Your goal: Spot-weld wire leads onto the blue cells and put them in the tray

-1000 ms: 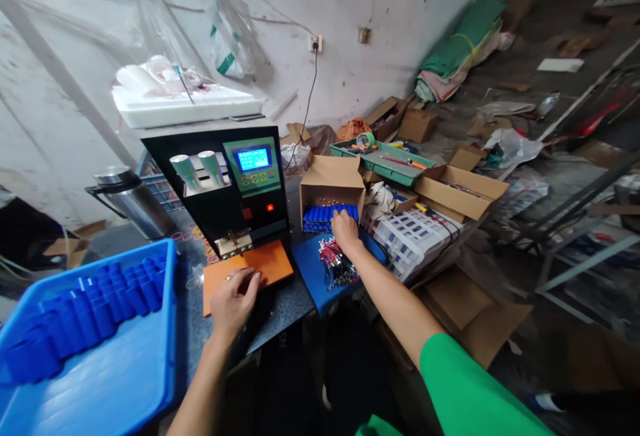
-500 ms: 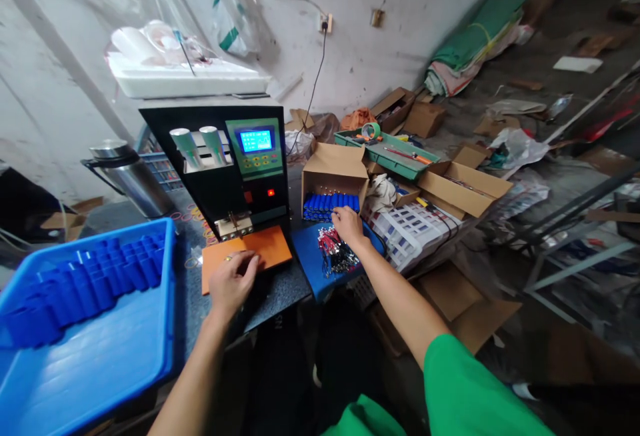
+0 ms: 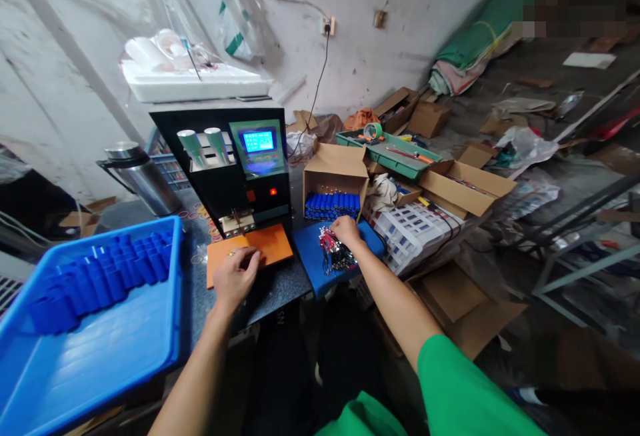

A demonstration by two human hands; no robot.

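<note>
Left hand (image 3: 237, 279) loosely curled at flat orange board's (image 3: 274, 244) front edge.
Right hand (image 3: 346, 230) bunched beside thin red-and-black wires (image 3: 334, 253); either grip's contents unclear.

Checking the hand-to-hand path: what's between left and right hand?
Head view, from left hand to right hand: orange board, strip of dark speckled tabletop, then blue surface bearing red and black leads.
</note>
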